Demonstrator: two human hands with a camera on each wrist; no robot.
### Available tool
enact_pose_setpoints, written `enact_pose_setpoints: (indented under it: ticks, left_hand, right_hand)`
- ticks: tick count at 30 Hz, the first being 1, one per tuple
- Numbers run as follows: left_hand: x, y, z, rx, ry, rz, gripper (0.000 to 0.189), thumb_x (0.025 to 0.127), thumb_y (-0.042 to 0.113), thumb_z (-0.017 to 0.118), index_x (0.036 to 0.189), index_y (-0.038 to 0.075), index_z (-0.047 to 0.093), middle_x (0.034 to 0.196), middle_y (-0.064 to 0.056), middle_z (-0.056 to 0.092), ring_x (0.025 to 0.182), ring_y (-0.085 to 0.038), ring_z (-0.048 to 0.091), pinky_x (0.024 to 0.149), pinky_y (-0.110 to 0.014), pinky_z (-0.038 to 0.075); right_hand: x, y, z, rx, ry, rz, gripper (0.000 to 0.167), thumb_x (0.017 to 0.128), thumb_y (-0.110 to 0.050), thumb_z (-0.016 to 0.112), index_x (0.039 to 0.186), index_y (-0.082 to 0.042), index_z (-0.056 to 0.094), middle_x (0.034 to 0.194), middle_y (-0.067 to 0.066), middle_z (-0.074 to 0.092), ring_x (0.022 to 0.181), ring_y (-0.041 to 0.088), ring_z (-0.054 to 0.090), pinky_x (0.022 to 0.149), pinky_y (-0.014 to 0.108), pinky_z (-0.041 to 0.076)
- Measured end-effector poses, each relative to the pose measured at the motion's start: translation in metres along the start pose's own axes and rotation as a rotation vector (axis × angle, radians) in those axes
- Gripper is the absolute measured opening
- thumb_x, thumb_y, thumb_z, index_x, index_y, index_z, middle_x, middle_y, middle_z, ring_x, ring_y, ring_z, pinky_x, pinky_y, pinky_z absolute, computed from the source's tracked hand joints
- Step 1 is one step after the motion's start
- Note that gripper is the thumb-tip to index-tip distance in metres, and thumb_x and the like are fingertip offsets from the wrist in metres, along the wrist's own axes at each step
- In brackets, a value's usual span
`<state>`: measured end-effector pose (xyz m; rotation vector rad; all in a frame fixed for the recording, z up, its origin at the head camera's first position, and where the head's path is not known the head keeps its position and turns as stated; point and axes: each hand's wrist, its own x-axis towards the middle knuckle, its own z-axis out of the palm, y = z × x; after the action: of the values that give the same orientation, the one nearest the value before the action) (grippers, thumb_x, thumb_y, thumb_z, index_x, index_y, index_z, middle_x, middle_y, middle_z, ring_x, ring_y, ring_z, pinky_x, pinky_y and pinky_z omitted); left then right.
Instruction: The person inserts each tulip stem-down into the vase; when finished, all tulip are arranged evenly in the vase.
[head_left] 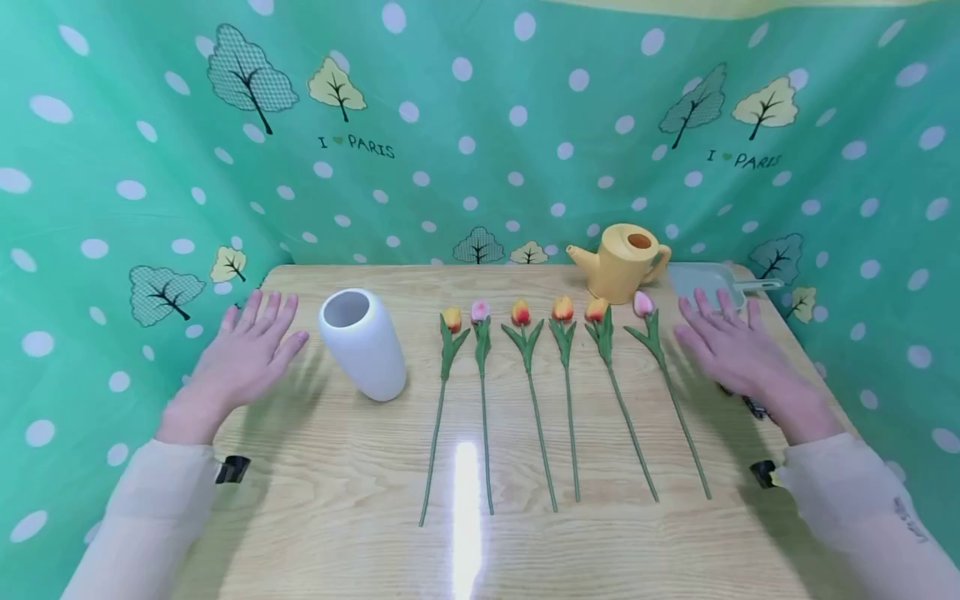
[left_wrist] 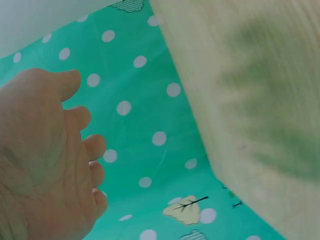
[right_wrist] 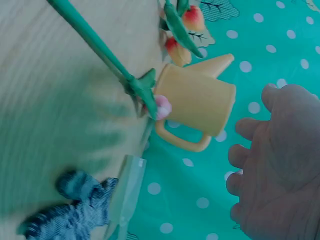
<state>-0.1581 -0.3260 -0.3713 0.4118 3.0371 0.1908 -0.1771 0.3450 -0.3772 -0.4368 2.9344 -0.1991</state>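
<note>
My left hand (head_left: 243, 354) hovers with spread fingers over the table's left side, holding nothing. Just right of it a white vase (head_left: 367, 346) stands upright. Out over the right side, my right hand (head_left: 738, 350) is likewise spread and holds nothing; the left wrist view and right wrist view each show a bare palm. Several artificial tulips lie in a row between the hands, from a yellow tulip (head_left: 452, 320) and a pink tulip (head_left: 481, 312) to another pink tulip (head_left: 643, 305) nearest my right hand. Behind them stands a yellow watering can (head_left: 624, 265).
A pale translucent dustpan-like tray (head_left: 701, 279) with a handle lies at the back right corner. Under the right hand is a dark blue patterned cloth item (right_wrist: 75, 205), partly hidden. Green dotted curtain (head_left: 517, 125) encloses the wooden table (head_left: 352, 500) at the back and sides.
</note>
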Motion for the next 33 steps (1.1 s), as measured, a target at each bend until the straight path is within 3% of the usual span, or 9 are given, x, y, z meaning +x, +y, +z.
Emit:
enact_pose_setpoints:
  ticks: [4, 7, 10, 14, 17, 22, 23, 27, 33]
  left_hand:
    - [-0.001, 0.002, -0.01, 0.002, 0.047, 0.006, 0.074, 0.109, 0.053, 0.024, 0.162, 0.008, 0.001, 0.166, -0.019, -0.009, 0.148, -0.031, -0.027, 0.114, -0.06, -0.022]
    - [-0.002, 0.005, -0.019, -0.084, 0.09, 0.026, 0.078, 0.108, 0.052, 0.034, 0.162, 0.01, -0.003, 0.165, -0.015, -0.017, 0.148, -0.028, -0.028, 0.114, -0.06, -0.023]
    - [-0.005, 0.01, -0.027, -0.282, 0.124, 0.056, 0.084, 0.106, 0.045, 0.048, 0.162, 0.017, -0.009, 0.166, -0.006, -0.018, 0.15, -0.025, -0.023, 0.117, -0.06, -0.017]
    - [-0.008, 0.018, -0.03, -0.586, 0.146, 0.075, 0.101, 0.097, 0.03, 0.07, 0.161, 0.034, -0.009, 0.168, 0.006, -0.008, 0.154, -0.026, -0.004, 0.12, -0.063, 0.005]
    - [-0.005, 0.023, -0.024, -0.773, 0.156, 0.101, 0.115, 0.087, 0.013, 0.081, 0.161, 0.038, -0.003, 0.169, 0.004, 0.002, 0.154, -0.03, 0.01, 0.12, -0.056, 0.022]
    - [0.002, 0.027, -0.003, -0.95, 0.182, 0.167, 0.131, 0.074, -0.009, 0.086, 0.162, 0.039, 0.002, 0.166, -0.009, 0.017, 0.148, -0.038, 0.026, 0.108, -0.03, 0.045]
    - [0.003, 0.027, 0.002, -0.972, 0.183, 0.173, 0.132, 0.073, -0.01, 0.086, 0.162, 0.039, 0.002, 0.165, -0.01, 0.018, 0.147, -0.04, 0.028, 0.105, -0.027, 0.047]
    - [0.005, 0.029, 0.018, -1.015, 0.164, 0.162, 0.129, 0.073, -0.009, 0.087, 0.162, 0.036, 0.005, 0.162, -0.01, 0.02, 0.143, -0.036, 0.033, 0.103, -0.025, 0.048]
    - [0.01, 0.032, 0.037, -1.052, 0.171, 0.154, 0.115, 0.072, -0.006, 0.089, 0.159, 0.024, 0.02, 0.157, -0.004, 0.03, 0.137, -0.025, 0.039, 0.102, -0.03, 0.049]
  right_hand:
    - [-0.001, 0.0, -0.012, -0.003, 0.024, -0.008, 0.07, 0.109, -0.053, 0.021, 0.162, -0.011, 0.001, 0.166, 0.021, -0.006, 0.149, 0.039, -0.022, 0.108, 0.064, -0.029]
    - [-0.003, -0.004, -0.021, 0.05, 0.051, -0.013, 0.072, 0.109, -0.052, 0.028, 0.163, -0.015, -0.003, 0.166, 0.018, -0.009, 0.149, 0.038, -0.022, 0.107, 0.066, -0.028]
    - [-0.004, -0.008, -0.027, 0.154, 0.065, -0.017, 0.077, 0.108, -0.051, 0.036, 0.162, -0.015, -0.005, 0.166, 0.014, -0.014, 0.149, 0.037, -0.023, 0.108, 0.067, -0.026]
    - [-0.003, -0.012, -0.029, 0.336, 0.059, 0.002, 0.087, 0.105, -0.05, 0.049, 0.162, -0.018, -0.008, 0.167, 0.007, -0.015, 0.151, 0.04, -0.014, 0.114, 0.072, -0.004]
    - [0.0, -0.013, -0.025, 0.43, 0.067, 0.03, 0.095, 0.101, -0.049, 0.059, 0.162, -0.024, -0.01, 0.168, 0.017, 0.002, 0.147, 0.05, 0.018, 0.111, 0.072, 0.024]
    - [0.008, -0.004, -0.006, 0.567, 0.067, 0.056, 0.1, 0.099, -0.043, 0.065, 0.162, -0.018, -0.008, 0.165, 0.025, 0.011, 0.14, 0.056, 0.031, 0.108, 0.07, 0.033]
    - [0.009, -0.001, -0.001, 0.609, 0.048, 0.062, 0.101, 0.099, -0.042, 0.066, 0.162, -0.017, -0.008, 0.167, 0.021, 0.0, 0.145, 0.056, 0.017, 0.11, 0.071, 0.027]
    - [0.012, 0.006, 0.018, 0.675, -0.01, 0.102, 0.103, 0.098, -0.045, 0.066, 0.162, -0.014, -0.009, 0.165, 0.028, 0.007, 0.143, 0.056, 0.022, 0.108, 0.07, 0.032]
    - [0.013, 0.012, 0.04, 0.652, -0.057, 0.149, 0.095, 0.1, -0.037, 0.067, 0.16, 0.003, 0.006, 0.15, 0.036, 0.034, 0.117, 0.05, 0.057, 0.09, 0.052, 0.055]
